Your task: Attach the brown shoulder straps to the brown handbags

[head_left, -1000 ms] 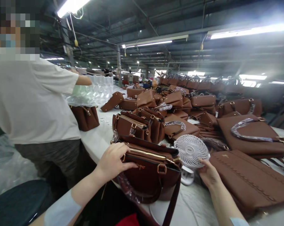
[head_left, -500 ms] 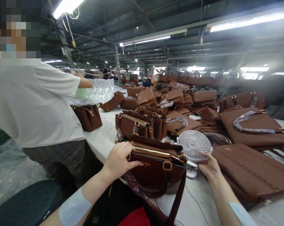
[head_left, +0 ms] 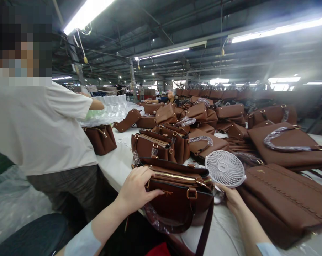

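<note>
Nearest the camera, the left hand (head_left: 135,188) lies spread over the near end of a dark brown handbag (head_left: 177,199), fingers curled onto its front face beside the gold zipper (head_left: 174,175); the hand steadies the bag rather than closing around it. The handbag stands upright at the near edge of the white desk (head_left: 115,163), its zipper drawn closed, its handle hanging down the front in clear plastic wrap, and a long strap (head_left: 203,231) falling over the desk edge. The right hand (head_left: 231,199) reaches under a small white fan (head_left: 225,169) just right of the bag; whether its fingers grip the fan's base or only touch it cannot be told, since the fan head and bag hide them. As a judgement, this bag appears assembled and closed, with handling or checking in progress, while many bags beyond await attention. A thin white cable (head_left: 225,234) runs across the desk below the fan. To the right lie large flat brown bags (head_left: 286,199), crowding the right hand's side. Behind the held bag stand two similar upright handbags (head_left: 161,145), then a wide heap of brown bags (head_left: 209,113) covering the desk to the far end. At left, a co-worker in a white shirt (head_left: 40,128) stands against the desk, handling clear bubble wrap (head_left: 110,108) above another brown bag (head_left: 100,138).
</note>
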### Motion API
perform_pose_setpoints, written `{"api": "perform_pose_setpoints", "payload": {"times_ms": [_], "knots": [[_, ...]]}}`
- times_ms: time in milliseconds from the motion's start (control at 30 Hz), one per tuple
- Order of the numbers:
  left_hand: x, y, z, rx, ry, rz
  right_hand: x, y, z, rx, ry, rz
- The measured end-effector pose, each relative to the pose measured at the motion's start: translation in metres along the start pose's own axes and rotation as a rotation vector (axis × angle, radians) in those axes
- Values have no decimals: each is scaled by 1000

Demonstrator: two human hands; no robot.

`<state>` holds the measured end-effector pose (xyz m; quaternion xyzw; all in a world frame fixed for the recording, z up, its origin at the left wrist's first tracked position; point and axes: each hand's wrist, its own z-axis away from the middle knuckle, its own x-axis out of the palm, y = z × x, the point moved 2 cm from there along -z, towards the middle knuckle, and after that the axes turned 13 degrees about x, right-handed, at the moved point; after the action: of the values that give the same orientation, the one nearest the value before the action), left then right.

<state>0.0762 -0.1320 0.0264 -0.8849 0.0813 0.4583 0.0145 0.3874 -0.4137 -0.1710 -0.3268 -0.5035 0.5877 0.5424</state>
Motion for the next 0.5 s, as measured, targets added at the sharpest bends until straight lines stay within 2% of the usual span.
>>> {"api": "perform_pose_setpoints", "payload": {"times_ms": [200, 367, 500], "knots": [[4, -3, 1, -7, 1, 11, -5, -6, -1, 19, -130, 82], [6, -4, 0, -24, -17, 32, -15, -13, -2, -21, -125, 191], [7, -4, 1, -30, -25, 41, -16, -7, 1, -82, -112, 241]]}}
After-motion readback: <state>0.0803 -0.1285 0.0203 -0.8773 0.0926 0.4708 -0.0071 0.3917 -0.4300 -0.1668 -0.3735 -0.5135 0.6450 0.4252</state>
